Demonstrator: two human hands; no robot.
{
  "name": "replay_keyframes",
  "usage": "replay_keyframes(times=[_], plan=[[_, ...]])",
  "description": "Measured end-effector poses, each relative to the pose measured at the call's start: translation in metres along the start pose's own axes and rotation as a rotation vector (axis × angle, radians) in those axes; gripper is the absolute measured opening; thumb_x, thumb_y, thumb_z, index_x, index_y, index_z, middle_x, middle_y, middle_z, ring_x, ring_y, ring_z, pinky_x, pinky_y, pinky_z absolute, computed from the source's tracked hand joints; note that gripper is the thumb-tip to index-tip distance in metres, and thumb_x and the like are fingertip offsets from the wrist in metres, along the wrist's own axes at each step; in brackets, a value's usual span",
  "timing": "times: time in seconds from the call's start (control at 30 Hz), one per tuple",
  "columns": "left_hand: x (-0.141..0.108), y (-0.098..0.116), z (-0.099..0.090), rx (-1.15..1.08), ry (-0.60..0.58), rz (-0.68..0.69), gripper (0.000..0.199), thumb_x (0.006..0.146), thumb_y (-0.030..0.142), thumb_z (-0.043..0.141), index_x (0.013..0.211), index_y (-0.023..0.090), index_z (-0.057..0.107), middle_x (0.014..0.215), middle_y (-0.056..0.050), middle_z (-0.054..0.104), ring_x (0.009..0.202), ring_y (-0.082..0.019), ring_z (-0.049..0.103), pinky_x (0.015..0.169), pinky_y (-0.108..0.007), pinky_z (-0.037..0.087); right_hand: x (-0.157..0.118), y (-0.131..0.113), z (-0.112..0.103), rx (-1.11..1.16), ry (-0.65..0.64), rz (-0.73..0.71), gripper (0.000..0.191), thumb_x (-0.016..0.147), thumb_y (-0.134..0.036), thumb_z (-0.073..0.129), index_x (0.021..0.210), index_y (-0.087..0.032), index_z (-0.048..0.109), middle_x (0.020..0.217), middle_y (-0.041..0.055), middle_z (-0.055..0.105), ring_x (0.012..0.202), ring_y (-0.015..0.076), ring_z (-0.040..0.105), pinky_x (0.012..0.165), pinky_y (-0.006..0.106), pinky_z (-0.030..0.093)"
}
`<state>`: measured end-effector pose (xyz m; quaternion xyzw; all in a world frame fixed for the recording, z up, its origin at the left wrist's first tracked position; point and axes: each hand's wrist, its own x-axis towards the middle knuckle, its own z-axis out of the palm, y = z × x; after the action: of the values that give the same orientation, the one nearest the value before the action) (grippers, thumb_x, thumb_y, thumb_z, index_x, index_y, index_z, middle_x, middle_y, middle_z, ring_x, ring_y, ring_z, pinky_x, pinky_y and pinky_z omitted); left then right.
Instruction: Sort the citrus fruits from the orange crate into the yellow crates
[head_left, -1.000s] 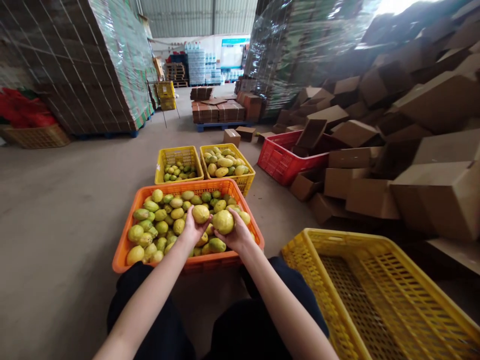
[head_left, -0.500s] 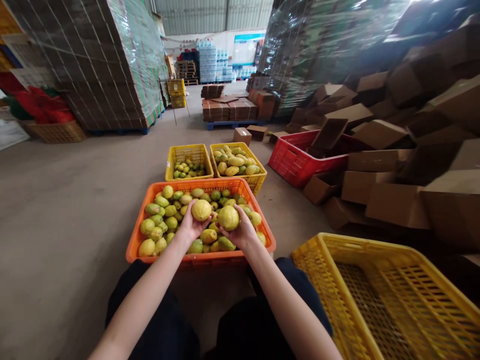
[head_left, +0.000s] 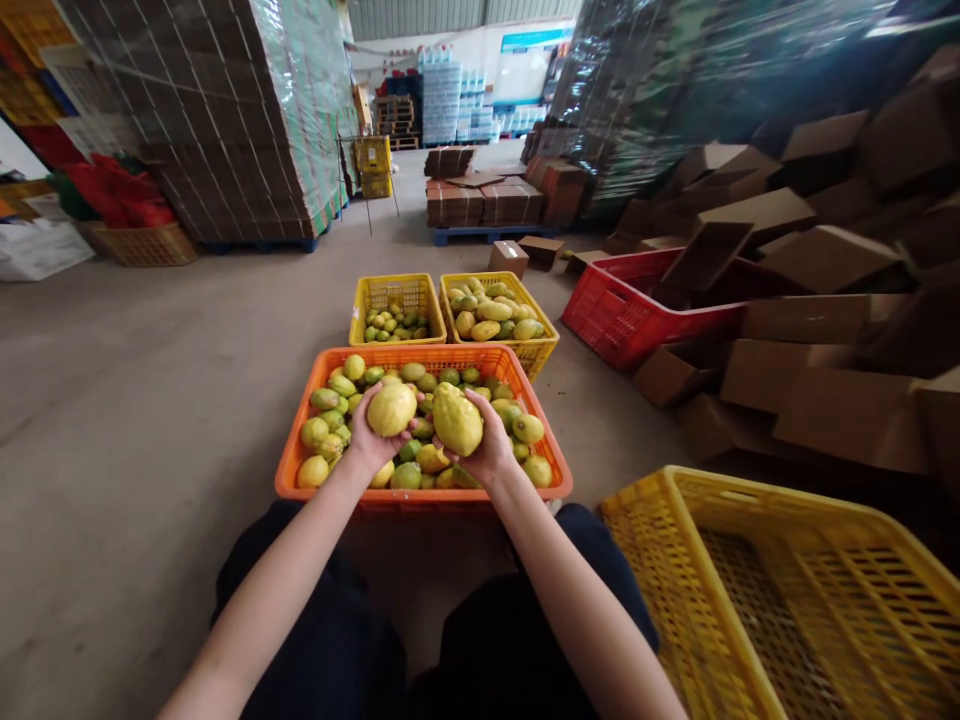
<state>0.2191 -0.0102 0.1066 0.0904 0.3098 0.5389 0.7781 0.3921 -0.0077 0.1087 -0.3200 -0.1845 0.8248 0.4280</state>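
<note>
An orange crate [head_left: 300, 440] full of green and yellow fruits stands in front of my knees. Above it my left hand [head_left: 365, 435] is wrapped round a smooth yellow fruit [head_left: 391, 410]. Close beside it, my right hand [head_left: 491, 445] grips a bumpy yellow-green fruit [head_left: 457, 420]. The two held fruits are a little apart. Behind the orange crate are two yellow crates: the left one [head_left: 358, 310] holds small green fruits low down, and the right one [head_left: 546, 350] is heaped with larger yellow-green fruits.
A large yellow crate [head_left: 675, 540] stands at the lower right. Beyond it are a red crate [head_left: 619, 310] and a heap of cardboard boxes [head_left: 847, 410]. Flattened cartons [head_left: 510, 203] lie on a blue pallet ahead. Wrapped stacks rise at both sides.
Both held fruits have been turned in my hands; the right one now shows its long, bumpy side. The camera view has shifted slightly left and down.
</note>
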Motion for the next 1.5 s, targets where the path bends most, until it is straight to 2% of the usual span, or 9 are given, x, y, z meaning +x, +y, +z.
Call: replay_keyframes(times=[0.2,0.3,0.47,0.6,0.73,0.87,1.03,1.27,1.5], plan=[[0.001,-0.002,0.004,0.031,0.001,-0.011,0.04,0.098,0.043,0.039,0.098,0.013,0.064,0.081,-0.012,0.073,0.048,-0.018,0.062,0.033,-0.024,0.045,0.0,0.0,-0.014,-0.002,-0.101,-0.061,0.037,0.089,-0.046,0.052,0.097,-0.013,0.066,0.074,0.0114,0.075,0.044,0.0226,0.066,0.026,0.024,0.035],[0.004,-0.007,0.01,0.03,0.004,-0.045,0.042,0.098,0.044,0.036,0.1,0.012,0.064,0.079,-0.012,0.073,0.047,-0.018,0.062,0.032,-0.023,0.045,-0.001,-0.001,-0.021,-0.006,-0.14,-0.09,0.036,0.087,-0.047,0.055,0.096,-0.014,0.067,0.075,0.0112,0.075,0.046,0.0226,0.067,0.026,0.024,0.037],[0.014,-0.018,0.019,-0.009,-0.014,-0.051,0.042,0.1,0.042,0.035,0.115,0.014,0.063,0.079,-0.009,0.072,0.05,-0.019,0.065,0.037,-0.025,0.051,-0.004,-0.004,-0.028,0.016,-0.077,-0.089,0.036,0.088,-0.046,0.055,0.095,-0.014,0.068,0.074,0.0117,0.076,0.045,0.0224,0.066,0.026,0.024,0.037],[0.025,-0.029,0.023,-0.133,0.001,-0.107,0.053,0.101,0.046,0.038,0.13,0.006,0.058,0.078,-0.01,0.071,0.057,-0.019,0.067,0.044,-0.024,0.056,-0.008,-0.009,-0.035,0.112,-0.007,-0.106,0.03,0.09,-0.044,0.058,0.093,-0.015,0.067,0.073,0.0097,0.076,0.05,0.0212,0.069,0.033,0.024,0.045],[0.035,-0.036,0.026,-0.224,0.028,-0.139,0.054,0.101,0.046,0.042,0.133,0.004,0.055,0.083,-0.014,0.072,0.068,-0.02,0.071,0.051,-0.021,0.059,-0.014,-0.017,-0.039,0.19,0.125,-0.084,0.022,0.092,-0.033,0.06,0.099,-0.014,0.067,0.073,0.0096,0.076,0.055,0.0205,0.072,0.043,0.024,0.056],[0.042,-0.042,0.027,-0.207,0.059,-0.173,0.054,0.103,0.046,0.04,0.133,0.004,0.055,0.081,-0.013,0.071,0.069,-0.02,0.072,0.051,-0.021,0.059,-0.013,-0.02,-0.038,0.245,0.263,-0.044,0.028,0.097,-0.037,0.054,0.102,-0.012,0.066,0.07,0.0109,0.075,0.055,0.0197,0.072,0.043,0.022,0.056],[0.046,-0.045,0.023,-0.134,0.027,-0.193,0.056,0.103,0.049,0.039,0.13,0.003,0.058,0.078,-0.012,0.073,0.056,-0.017,0.067,0.05,-0.024,0.058,-0.011,-0.018,-0.035,0.22,0.255,0.006,0.04,0.1,-0.045,0.047,0.108,-0.011,0.067,0.071,0.0123,0.075,0.05,0.018,0.067,0.04,0.022,0.053],[0.047,-0.037,0.011,-0.06,0.058,-0.222,0.075,0.1,0.064,0.029,0.122,0.001,0.062,0.072,-0.014,0.072,0.048,-0.018,0.064,0.045,-0.026,0.055,-0.008,-0.016,-0.03,0.174,0.239,0.051,0.054,0.101,-0.056,0.037,0.097,-0.012,0.067,0.067,0.0134,0.073,0.041,0.0151,0.058,0.034,0.021,0.044],[0.039,-0.025,0.003,-0.006,0.055,-0.219,0.078,0.101,0.064,0.022,0.123,0.002,0.063,0.073,-0.016,0.072,0.047,-0.019,0.062,0.044,-0.028,0.053,-0.003,-0.011,-0.027,0.145,0.258,0.09,0.059,0.1,-0.062,0.034,0.091,-0.013,0.066,0.062,0.0116,0.07,0.04,0.0143,0.055,0.035,0.02,0.044]])
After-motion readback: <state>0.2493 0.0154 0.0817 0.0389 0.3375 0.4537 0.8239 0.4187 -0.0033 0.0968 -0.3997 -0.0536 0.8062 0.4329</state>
